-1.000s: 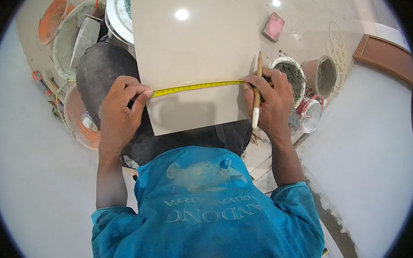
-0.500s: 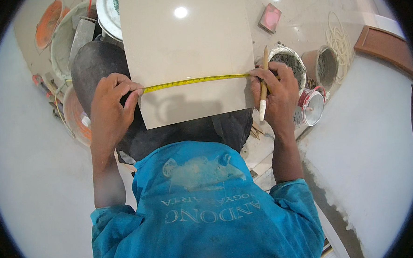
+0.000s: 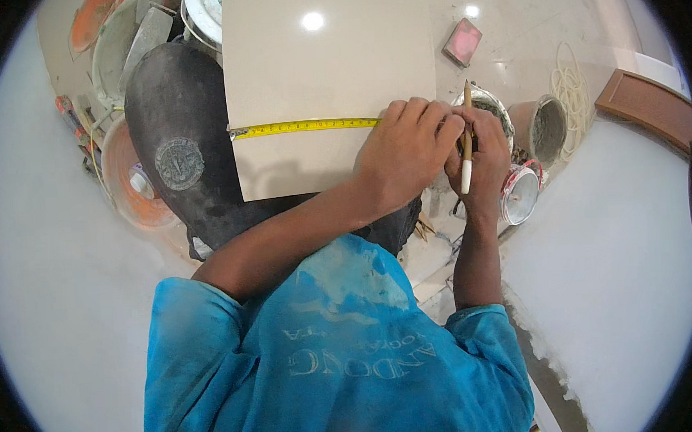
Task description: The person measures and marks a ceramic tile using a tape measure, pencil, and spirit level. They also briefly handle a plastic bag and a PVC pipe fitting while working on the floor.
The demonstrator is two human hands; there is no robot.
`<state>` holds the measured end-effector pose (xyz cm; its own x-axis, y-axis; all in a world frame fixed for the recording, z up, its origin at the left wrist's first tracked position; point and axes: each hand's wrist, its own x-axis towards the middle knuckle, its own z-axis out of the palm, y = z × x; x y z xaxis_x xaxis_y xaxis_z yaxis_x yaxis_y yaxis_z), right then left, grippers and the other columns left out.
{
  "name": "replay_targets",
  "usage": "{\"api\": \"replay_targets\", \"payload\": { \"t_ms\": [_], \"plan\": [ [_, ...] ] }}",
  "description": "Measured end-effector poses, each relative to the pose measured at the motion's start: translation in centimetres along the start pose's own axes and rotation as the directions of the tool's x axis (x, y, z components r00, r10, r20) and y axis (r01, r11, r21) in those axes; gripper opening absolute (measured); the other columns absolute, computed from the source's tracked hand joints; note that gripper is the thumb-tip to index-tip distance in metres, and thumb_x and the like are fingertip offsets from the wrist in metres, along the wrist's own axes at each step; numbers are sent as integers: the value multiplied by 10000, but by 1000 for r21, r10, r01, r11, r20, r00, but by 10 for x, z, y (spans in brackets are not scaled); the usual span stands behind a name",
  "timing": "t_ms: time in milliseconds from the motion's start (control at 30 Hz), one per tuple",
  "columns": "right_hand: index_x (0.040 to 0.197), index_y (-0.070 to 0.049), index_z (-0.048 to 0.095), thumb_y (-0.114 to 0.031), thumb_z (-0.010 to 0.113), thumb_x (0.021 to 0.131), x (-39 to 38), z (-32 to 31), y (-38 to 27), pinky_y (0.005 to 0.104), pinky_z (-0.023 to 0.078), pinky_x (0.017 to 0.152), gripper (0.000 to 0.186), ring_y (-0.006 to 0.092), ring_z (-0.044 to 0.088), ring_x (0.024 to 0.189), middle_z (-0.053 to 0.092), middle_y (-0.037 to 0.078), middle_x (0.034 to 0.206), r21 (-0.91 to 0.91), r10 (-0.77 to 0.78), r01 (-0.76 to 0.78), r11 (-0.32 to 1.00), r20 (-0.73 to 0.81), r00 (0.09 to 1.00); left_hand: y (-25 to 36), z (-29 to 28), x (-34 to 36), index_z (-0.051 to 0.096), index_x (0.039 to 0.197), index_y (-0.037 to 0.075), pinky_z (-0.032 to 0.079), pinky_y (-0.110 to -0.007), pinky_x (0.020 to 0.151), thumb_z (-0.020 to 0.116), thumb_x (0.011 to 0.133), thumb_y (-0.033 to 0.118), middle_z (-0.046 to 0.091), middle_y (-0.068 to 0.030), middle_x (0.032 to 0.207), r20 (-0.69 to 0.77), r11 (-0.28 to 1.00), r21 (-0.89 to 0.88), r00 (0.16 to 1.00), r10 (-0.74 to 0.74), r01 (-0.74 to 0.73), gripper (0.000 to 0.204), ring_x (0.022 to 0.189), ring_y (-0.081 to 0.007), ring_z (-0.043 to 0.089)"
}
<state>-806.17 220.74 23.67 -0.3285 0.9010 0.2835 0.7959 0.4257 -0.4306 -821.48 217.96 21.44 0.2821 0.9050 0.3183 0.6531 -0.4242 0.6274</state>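
I see the tape (image 3: 302,127) laid across the tile (image 3: 323,68), no mark visible; the right hand (image 3: 485,155) grasps the pencil (image 3: 467,149); whether the left hand (image 3: 405,152) grips, I can't tell.

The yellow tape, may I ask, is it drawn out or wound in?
Drawn out: the yellow tape crosses the tile from its left edge to the left hand.

black-marked yellow tape measure (image 3: 310,126), plain beige tile (image 3: 323,68), blue shirt (image 3: 340,404)

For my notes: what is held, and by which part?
Right hand: the pencil, around its middle. Left hand partly covers the tape measure; any grip is hidden.
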Motion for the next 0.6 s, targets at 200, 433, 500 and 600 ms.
{"api": "replay_targets", "payload": {
  "t_ms": [200,433,500,600],
  "plan": [
    [1096,-103,654,-307,735,783,-5,-2,9,394,483,789,382,298,648,923,664,101,1004,18,23,-24,1000,22,999,-1,5,9,585,1149,46,414,-392,837,640,832,145,608,-99,1090,12,998,59,1000,12,-13,337,988,-251,548],
    [1144,-55,643,-278,626,848,1,3,13,407,489,824,372,329,644,934,651,153,1014,101,17,-14,995,-32,999,-5,16,7,657,1059,74,402,-343,771,635,849,182,608,-50,886,-130,995,76,989,67,-58,237,885,-197,542],
    [1147,-35,654,-278,590,868,4,0,10,412,490,823,376,330,645,925,652,159,1033,-7,-73,72,997,-94,993,-5,15,8,658,1093,78,402,-345,768,637,847,183,611,-51,904,-149,998,48,988,49,-42,268,885,-197,541],
    [1131,-15,675,-286,550,889,9,-13,-2,407,483,832,384,314,643,913,662,153,1048,186,28,10,983,-200,979,-4,14,10,657,1146,84,401,-346,766,624,856,184,611,-52,941,-122,997,65,991,56,-48,309,896,-199,538]
  ]
}}
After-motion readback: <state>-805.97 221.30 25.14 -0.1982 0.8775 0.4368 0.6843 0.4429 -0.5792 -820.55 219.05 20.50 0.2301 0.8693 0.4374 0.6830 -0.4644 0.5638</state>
